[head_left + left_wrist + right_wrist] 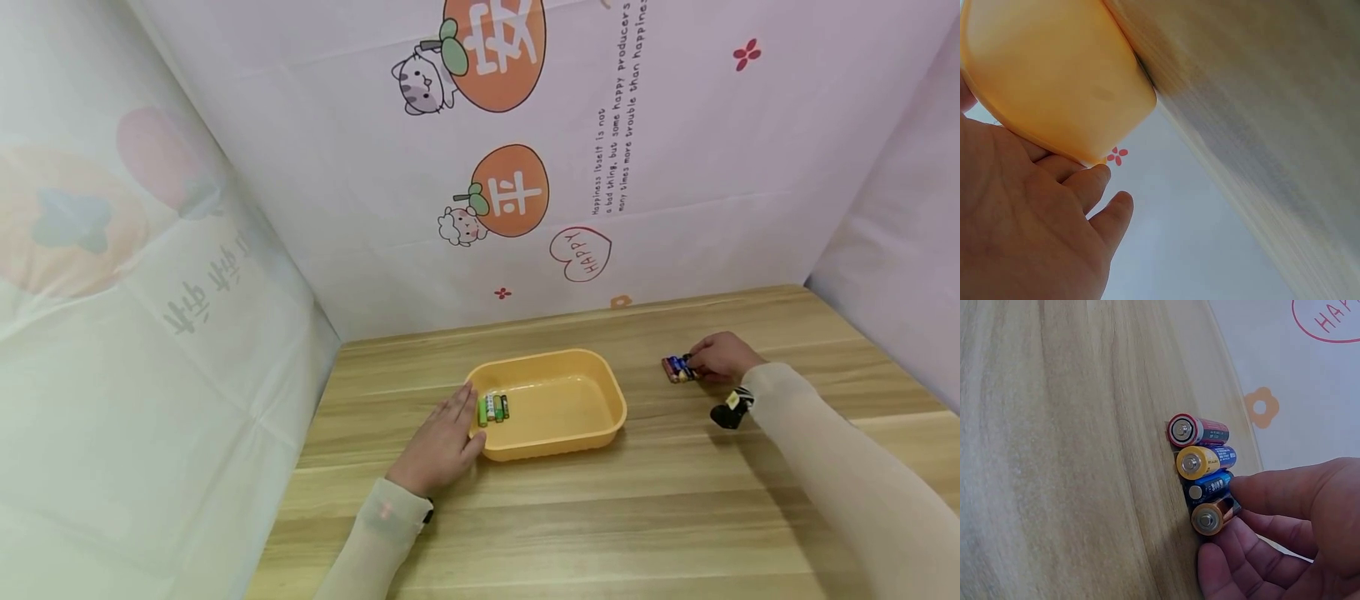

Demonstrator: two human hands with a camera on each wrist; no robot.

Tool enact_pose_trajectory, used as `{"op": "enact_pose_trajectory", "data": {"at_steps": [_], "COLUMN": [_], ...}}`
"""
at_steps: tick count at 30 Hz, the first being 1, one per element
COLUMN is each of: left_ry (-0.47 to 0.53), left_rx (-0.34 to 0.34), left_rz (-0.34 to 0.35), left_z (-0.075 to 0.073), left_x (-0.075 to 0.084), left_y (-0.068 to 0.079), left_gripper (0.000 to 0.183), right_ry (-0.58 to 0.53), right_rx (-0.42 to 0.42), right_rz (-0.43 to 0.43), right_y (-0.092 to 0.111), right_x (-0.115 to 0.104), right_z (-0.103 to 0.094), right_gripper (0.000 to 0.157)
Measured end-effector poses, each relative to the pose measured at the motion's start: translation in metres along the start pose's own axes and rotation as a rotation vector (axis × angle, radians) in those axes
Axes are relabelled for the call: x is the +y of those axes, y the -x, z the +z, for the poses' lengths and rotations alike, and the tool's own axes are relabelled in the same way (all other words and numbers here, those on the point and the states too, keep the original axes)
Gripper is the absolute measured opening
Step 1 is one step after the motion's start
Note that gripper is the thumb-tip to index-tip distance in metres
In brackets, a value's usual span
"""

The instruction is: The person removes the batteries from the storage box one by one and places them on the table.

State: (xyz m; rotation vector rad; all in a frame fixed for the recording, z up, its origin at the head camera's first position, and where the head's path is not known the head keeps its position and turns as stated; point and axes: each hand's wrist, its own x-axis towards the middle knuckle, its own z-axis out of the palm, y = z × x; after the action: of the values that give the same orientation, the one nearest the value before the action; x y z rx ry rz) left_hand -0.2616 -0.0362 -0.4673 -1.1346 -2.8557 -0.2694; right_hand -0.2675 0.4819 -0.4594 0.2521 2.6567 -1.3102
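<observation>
A yellow plastic tray point(558, 412) sits on the table, with several small batteries point(492, 407) side by side at its left end. My left hand point(441, 446) rests along the tray's left edge, fingers extended. In the left wrist view its fingertips point(1094, 181) touch the rim from outside. To the right of the tray, my right hand point(723, 356) is at a row of batteries: a red one point(1210, 431), a yellow-and-blue one point(1213, 461), a blue one point(1207, 487) and a copper-and-black one point(1209, 517). It pinches the copper-and-black battery at the row's end.
The wood-grain table point(570, 525) ends at the back against a printed white cloth point(360, 208). More white cloth point(187, 400) hangs on the left. A black wrist device point(731, 410) hangs below the right sleeve.
</observation>
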Motion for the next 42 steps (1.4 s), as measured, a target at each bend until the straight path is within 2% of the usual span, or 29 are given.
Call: {"op": "enact_pose_trajectory", "data": {"at_steps": [17, 36, 42], "left_ry": [0.01, 0.007, 0.004], "left_rx": [0.001, 0.0, -0.006], "left_rz": [0.002, -0.003, -0.005], "left_z": [0.0007, 0.0012, 0.0011], "left_x": [-0.0007, -0.0014, -0.0011], "left_y": [0.0001, -0.0004, -0.0003], "left_gripper": [0.066, 0.066, 0.066], "right_ry": [-0.034, -0.009, -0.057], "right_rx": [-0.012, 0.002, 0.001], "right_rz": [0.026, 0.037, 0.053], "right_y": [-0.0012, -0.0055, -0.0056], "right_x": [0.0017, 0.0057, 0.0063], "right_z": [-0.0022, -0.0059, -0.007], "right_gripper": [0.046, 0.046, 0.047]}}
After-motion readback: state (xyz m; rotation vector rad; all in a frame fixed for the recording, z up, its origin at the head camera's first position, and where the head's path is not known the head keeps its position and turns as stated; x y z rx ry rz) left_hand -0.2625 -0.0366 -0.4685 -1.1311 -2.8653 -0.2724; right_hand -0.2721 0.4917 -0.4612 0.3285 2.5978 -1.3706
